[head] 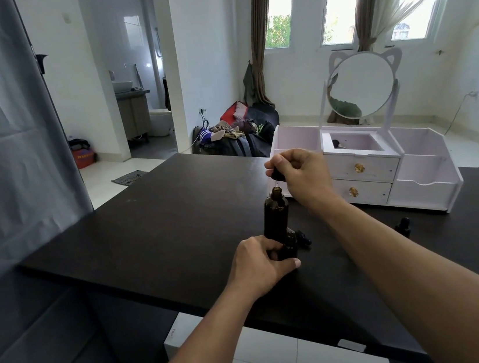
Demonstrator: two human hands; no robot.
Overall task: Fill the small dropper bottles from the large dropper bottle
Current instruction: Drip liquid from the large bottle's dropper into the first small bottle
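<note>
The left hand (258,262) is gripping a small uncapped dark glass bottle (288,245) mid-tabletop (146,224); the right hand (298,173) is pinching a black dropper cap (277,175) above the tall open dark glass bottle (276,214).

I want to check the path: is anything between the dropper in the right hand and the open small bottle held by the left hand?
Only the large bottle stands under the dropper; the small bottle is just before it.

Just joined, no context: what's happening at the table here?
A person is refilling dropper bottles at a dark table. The left hand grips a small open bottle standing just in front of the large bottle, which is uncapped. The right hand pinches the large bottle's dropper cap above its neck. Another small bottle, still capped, waits to the right, near a white organizer.
</note>
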